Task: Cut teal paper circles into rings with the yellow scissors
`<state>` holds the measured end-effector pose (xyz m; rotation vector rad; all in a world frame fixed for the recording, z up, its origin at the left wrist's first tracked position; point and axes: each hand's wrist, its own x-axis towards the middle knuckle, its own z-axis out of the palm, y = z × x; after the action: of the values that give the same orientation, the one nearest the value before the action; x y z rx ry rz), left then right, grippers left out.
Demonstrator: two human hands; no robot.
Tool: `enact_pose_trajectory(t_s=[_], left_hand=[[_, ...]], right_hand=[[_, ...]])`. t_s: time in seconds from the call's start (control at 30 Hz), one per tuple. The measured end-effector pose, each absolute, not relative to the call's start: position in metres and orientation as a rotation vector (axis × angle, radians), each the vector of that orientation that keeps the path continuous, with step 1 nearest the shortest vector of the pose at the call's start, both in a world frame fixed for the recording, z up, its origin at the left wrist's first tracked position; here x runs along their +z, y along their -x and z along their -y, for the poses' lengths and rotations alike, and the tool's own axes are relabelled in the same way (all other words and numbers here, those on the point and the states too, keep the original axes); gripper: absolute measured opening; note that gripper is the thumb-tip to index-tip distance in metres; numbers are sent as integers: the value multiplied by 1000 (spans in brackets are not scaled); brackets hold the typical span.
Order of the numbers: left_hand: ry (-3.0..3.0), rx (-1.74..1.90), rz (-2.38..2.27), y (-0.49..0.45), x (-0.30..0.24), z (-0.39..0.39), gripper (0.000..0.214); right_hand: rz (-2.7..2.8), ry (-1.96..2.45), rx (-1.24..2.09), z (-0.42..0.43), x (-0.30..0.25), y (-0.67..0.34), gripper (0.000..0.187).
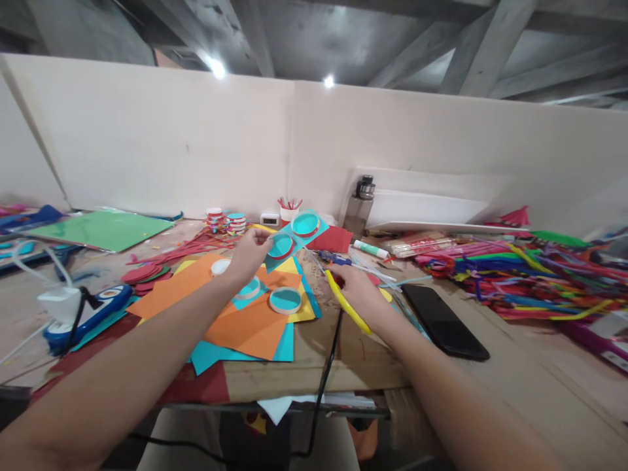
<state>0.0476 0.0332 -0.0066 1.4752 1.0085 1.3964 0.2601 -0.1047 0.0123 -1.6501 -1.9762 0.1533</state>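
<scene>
My left hand (251, 254) pinches a turquoise sheet of paper (318, 232) with two round rings on it, held up over the table. The nearer ring (281, 246) is right by my fingertips. My right hand (360, 291) is closed around yellow-handled scissors (347, 306), their thin blades pointing toward the turquoise paper without clear contact. Below my left hand, a white ring (285, 300) with a turquoise middle lies on orange paper (245, 327). Another ring (251, 288) is partly hidden by my wrist.
A black phone (444, 320) lies right of my right hand, near a glue stick (371, 248). Pipe cleaners (510, 278) are heaped at the right. A dark bottle (360, 208) stands behind. Left are a blue power strip (93, 317) and red paper discs (146, 275). A black cable (332, 356) crosses the front edge.
</scene>
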Motion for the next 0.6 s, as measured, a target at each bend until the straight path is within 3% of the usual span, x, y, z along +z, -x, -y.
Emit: enact_pose_trajectory(t_s=[0.13,0.33,0.6], left_hand=[[-1481,1354,-968,-54,-1,-19,28],[-1524,1306,-949,-58,5,-4,26],[-1537,1303,-959,-59,10,3,19]], right_hand=[[1950,1582,255,105,15,-260,20],[1842,1588,381,111,17,-256,39],[1791,1567,460,115,22,-253,37]])
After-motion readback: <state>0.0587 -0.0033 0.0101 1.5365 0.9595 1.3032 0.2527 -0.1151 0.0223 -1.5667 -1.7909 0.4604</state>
